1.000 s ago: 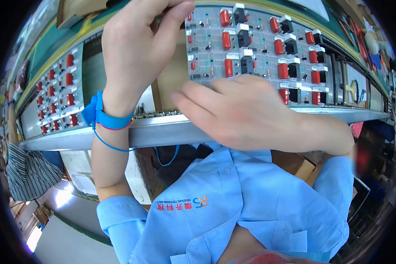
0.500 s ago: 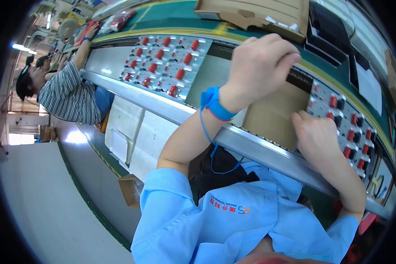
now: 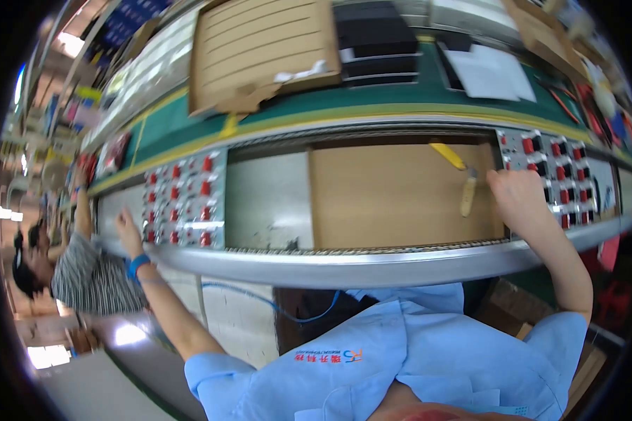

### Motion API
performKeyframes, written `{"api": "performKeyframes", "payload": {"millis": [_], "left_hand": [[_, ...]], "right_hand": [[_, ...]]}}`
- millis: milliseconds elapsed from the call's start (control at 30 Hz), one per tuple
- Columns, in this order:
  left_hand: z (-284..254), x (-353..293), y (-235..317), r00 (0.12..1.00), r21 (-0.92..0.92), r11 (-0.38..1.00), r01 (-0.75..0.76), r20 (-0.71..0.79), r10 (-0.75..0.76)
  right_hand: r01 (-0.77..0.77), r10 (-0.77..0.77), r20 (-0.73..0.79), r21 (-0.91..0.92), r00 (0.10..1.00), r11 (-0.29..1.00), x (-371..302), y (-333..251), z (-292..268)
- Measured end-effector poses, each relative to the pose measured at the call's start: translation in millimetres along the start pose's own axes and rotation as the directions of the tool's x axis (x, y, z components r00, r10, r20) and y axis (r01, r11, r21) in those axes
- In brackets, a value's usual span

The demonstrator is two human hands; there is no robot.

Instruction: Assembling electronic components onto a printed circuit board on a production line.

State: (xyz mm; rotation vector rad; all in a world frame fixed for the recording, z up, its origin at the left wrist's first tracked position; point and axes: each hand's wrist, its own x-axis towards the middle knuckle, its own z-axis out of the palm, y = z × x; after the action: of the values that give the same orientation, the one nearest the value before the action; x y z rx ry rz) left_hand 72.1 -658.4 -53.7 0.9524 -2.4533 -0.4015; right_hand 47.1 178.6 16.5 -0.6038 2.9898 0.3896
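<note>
My left hand point(image 3: 128, 236), slightly blurred and wearing a blue wrist strap, reaches to the left side of a panel of red components point(image 3: 181, 200). Its fingers look partly extended, with nothing seen in them. At the left edge of a second panel point(image 3: 563, 184), bearing red and black components, my right hand point(image 3: 518, 198) is closed. Its fingertips are hidden, so what it grips does not show. Just left of that hand, yellow-handled pliers point(image 3: 468, 195) lie spread on a brown cardboard sheet point(image 3: 386, 196) in the conveyor channel.
A metal rail point(image 3: 372, 269) runs between me and the channel. Across it, a green bench carries a large cardboard tray point(image 3: 260, 52), stacked black boxes point(image 3: 378, 42) and white paper point(image 3: 488, 72). Another person in a striped top point(image 3: 95, 277) works at the left.
My left hand has swung from over the cardboard far to the left. My right hand stays closed by the right panel. The pliers now show on the cardboard, and the view has turned.
</note>
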Motion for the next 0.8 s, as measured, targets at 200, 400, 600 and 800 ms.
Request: {"api": "performKeyframes", "payload": {"millis": [200, 400, 600, 800], "left_hand": [[67, 0, -26, 0.971, -0.323, 0.924, 0.205, 0.185, -0.150], [34, 18, -25, 0.982, -0.258, 0.959, 0.119, 0.175, -0.075], [28, -41, 39, 0.966, -0.204, 0.979, 0.003, 0.255, 0.050], [32, -122, 141, 0.882, -0.162, 0.957, -0.239, 0.377, 0.284]], "right_hand": [[-0.240, 0.242, 0.014, -0.092, 0.970, 0.966, -18, 43, 59], [-0.402, 0.406, 0.019, -0.110, 0.914, 0.909, -18, 88, 93], [-0.535, 0.548, 0.032, -0.174, 0.836, 0.827, -33, 137, 126], [-0.645, 0.653, -0.008, -0.161, 0.758, 0.747, -75, 216, 171]]}}
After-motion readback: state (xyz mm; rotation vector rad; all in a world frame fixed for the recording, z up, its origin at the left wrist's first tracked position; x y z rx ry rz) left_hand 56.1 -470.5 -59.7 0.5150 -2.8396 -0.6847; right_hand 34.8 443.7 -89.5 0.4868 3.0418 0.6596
